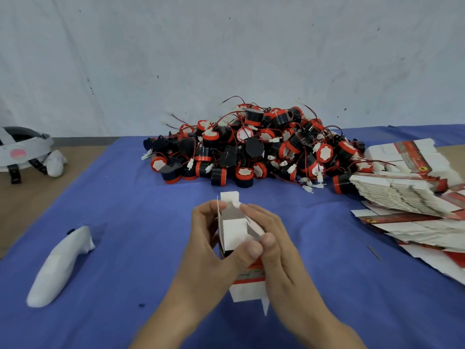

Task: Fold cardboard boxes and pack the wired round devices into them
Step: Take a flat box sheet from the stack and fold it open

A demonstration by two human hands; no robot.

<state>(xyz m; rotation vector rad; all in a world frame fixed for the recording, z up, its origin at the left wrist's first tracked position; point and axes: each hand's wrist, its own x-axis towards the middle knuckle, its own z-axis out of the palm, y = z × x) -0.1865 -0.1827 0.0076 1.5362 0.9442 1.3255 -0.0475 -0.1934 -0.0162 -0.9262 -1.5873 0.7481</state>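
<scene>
Centre frame: left hand and right hand fingers both grasp a part-folded box, flaps open. Device pile beyond; flat boxes at right.

We cannot see the whole cardboard box: the left hand and the right hand cover its sides, and the print on its red band is too blurred for us to read. Both forearms run out at the bottom edge. The stack of flat boxes is cut off by the right edge, its lettering unreadable. In the pile of round devices the lower ones lie hidden under the upper ones. The grey headgear is cut by the left edge. The dark speck on the blue cloth is too small for us to name
</scene>
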